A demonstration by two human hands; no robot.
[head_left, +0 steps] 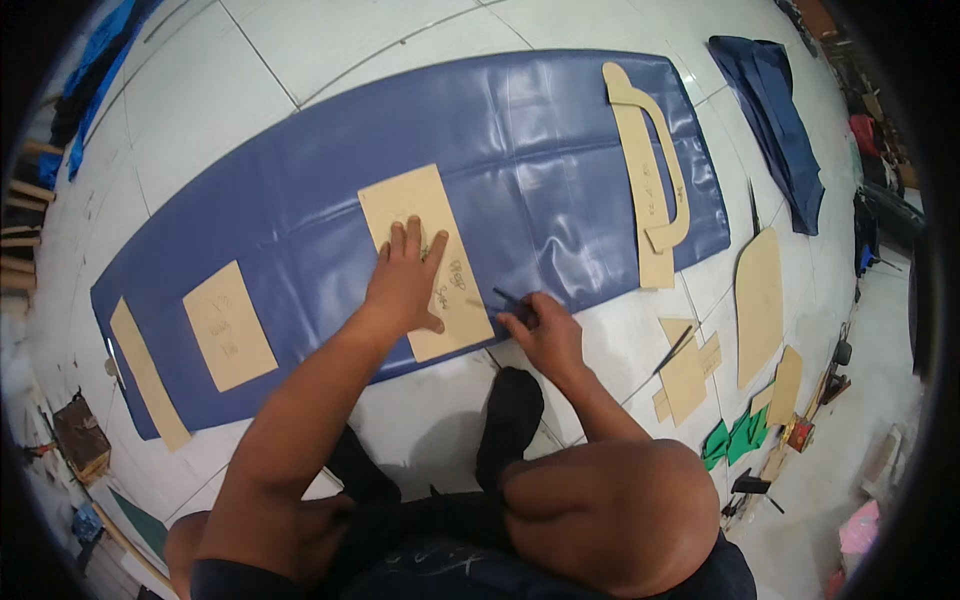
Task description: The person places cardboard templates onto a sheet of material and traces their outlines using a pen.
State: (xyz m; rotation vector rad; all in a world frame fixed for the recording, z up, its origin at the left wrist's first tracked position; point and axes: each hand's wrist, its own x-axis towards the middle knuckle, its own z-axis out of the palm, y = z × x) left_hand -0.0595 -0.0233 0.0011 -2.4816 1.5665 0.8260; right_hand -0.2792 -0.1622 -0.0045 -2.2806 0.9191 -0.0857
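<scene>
We see the left hand [408, 280] flat, fingers spread wide, palm down on the tan rectangular cardboard template [425, 258]; we judge it is pinning the template so it cannot slide on the slick material. The forearm runs in from the lower edge, wrist straight, weight leaning forward.

The right hand [545, 332] sits just beside the template's lower right edge, fingers curled tight round a thin dark pen-like marking tool [508, 299], its tip touching the long glossy blue vinyl sheet [560, 140] near the template edge. The wrist is low, almost on the sheet, likely for a steady line.

The template lies near the sheet's middle, close to its near edge. The sheet is spread flat on the white tiled floor [200, 90], presumably for room.

More patterns lie on the sheet: a smaller tan cardboard rectangle [229, 325] and a narrow tan cardboard strip [148, 373] to the left, and a long tan handle-shaped cardboard pattern [650, 170] to the right. Off the sheet on the right are an arched tan cardboard piece [760, 300] and a folded dark blue cloth [775, 110].
</scene>
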